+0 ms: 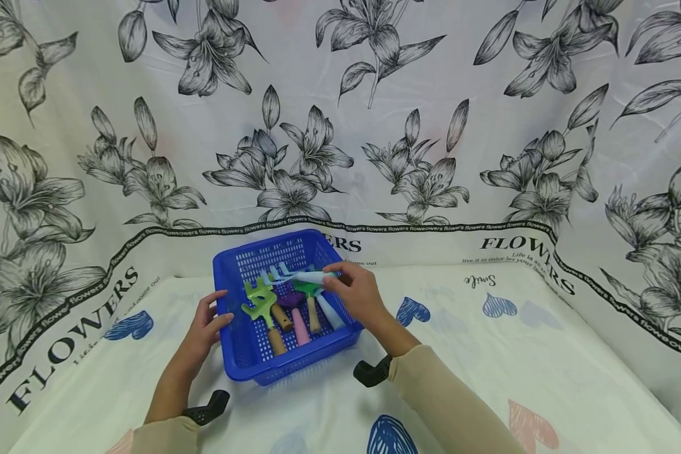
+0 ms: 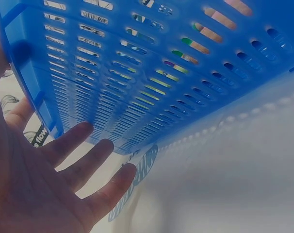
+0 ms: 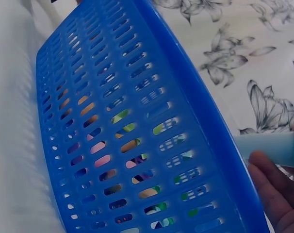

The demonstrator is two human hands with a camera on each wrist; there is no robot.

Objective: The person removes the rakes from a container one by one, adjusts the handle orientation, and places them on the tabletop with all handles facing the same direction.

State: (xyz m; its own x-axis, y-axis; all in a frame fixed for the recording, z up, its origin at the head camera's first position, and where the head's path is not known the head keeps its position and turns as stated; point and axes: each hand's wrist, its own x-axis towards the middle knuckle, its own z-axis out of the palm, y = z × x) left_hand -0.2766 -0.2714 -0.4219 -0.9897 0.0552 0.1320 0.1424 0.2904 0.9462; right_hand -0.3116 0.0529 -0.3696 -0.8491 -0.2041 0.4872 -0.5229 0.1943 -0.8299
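Note:
A blue plastic basket (image 1: pixel 244 374) with slotted walls stands on the white cloth. My left hand (image 1: pixel 205 321) grips its left rim with thumb and forefinger; the other fingers spread along the outer wall in the left wrist view. Over the basket's right side, my right hand (image 1: pixel 356 291) pinches the handle of a light-blue toy hand rake (image 1: pixel 312 276), its tines pointing left above the other tools. Inside lie a lime-green rake (image 1: pixel 261 308) with a wooden handle, a purple tool with a pink handle (image 1: pixel 300 326), a green tool with a tan handle (image 1: pixel 313 315) and a pale-blue handle (image 1: pixel 330 312).
White cloth (image 1: pixel 459 378) printed with hearts covers the surface. A flower-printed curtain (image 1: pixel 374 157) rises behind and along both sides. Black wrist bands (image 1: pixel 372 372) sit on both forearms.

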